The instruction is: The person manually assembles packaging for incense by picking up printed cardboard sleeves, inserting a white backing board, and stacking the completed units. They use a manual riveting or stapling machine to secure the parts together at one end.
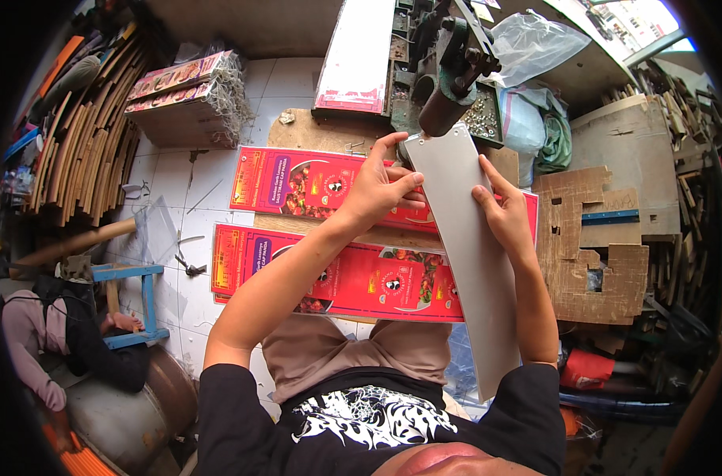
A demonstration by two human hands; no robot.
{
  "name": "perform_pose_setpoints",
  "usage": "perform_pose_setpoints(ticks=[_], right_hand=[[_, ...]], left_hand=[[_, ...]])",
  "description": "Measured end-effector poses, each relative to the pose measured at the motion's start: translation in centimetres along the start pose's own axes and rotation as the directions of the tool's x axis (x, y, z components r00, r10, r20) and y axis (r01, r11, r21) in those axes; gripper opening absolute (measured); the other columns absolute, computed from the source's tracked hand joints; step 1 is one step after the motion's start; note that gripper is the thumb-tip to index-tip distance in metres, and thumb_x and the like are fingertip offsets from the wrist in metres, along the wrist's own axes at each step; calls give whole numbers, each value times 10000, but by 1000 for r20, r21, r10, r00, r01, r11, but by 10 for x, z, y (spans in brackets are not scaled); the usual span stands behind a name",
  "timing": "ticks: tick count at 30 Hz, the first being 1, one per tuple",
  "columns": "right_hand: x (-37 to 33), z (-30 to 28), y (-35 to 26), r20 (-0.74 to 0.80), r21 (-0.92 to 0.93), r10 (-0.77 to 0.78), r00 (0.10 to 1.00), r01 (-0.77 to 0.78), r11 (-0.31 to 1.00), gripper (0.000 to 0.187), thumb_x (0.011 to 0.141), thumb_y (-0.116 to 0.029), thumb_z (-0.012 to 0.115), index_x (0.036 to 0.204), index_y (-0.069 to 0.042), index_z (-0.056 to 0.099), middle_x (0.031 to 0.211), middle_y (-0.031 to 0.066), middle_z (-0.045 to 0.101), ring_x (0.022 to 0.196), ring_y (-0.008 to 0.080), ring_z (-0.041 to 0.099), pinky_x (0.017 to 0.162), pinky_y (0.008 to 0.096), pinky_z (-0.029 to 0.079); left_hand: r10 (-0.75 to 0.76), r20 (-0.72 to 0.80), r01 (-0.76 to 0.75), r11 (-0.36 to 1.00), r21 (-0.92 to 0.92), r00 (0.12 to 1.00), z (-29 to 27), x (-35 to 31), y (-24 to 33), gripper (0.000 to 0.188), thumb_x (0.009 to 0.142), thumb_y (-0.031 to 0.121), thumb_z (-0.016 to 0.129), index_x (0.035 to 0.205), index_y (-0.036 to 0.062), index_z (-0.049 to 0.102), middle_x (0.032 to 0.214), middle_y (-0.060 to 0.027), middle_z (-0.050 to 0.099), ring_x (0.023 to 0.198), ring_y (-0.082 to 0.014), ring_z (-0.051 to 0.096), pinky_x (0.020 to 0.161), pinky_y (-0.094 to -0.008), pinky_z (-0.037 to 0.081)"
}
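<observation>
A long, flat grey panel (468,230) slants from under the head of a dark green press (448,107) down past my right forearm. Its far end, with small holes or rings at the corners, lies just below the press's cylinder. My right hand (500,202) grips the panel's right edge, thumb on top. At the left edge, near the far end, my left hand (381,186) has thumb and fingers closed at the rim, with the index finger stretched toward the press. Red printed panels (353,274) lie beneath my left forearm, and another red panel (297,182) lies farther off.
A tray of small metal rings (484,111) sits beside the press. White-topped panels (353,55) lie behind. Cut cardboard (591,246) is at right. At left are a tied stack (186,103), wooden strips (83,135), a blue frame (147,305) and another person (40,333).
</observation>
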State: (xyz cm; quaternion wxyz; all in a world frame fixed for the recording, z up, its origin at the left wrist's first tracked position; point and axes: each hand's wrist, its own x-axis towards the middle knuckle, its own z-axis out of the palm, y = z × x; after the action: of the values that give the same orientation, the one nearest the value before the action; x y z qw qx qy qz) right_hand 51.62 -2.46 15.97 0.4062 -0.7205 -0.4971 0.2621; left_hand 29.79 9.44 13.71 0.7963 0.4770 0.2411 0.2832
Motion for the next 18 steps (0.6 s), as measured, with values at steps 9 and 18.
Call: perform_pose_setpoints(ticks=[9,18], right_hand=[[-18,-1,-15,-59,28,-82,995,83,996,553,892,-103,674,1422,-133,517,1122,161,703,969,160,666,822,301,516],[-46,5,-50,1,73,28,1000,-28,997,565,907,-29,638,1439,-108,465,903,112,689,820,131,668,739,289,534]], left_hand=[[7,-28,-7,1000,-20,1000,1,-3,5,577,940,89,616,1404,76,273,1016,-189,669,753,-222,706,648,-327,624],[-8,-79,9,1000,19,997,-7,1,7,252,957,211,620,1056,-19,587,853,-99,672,696,-142,679,583,-275,583]])
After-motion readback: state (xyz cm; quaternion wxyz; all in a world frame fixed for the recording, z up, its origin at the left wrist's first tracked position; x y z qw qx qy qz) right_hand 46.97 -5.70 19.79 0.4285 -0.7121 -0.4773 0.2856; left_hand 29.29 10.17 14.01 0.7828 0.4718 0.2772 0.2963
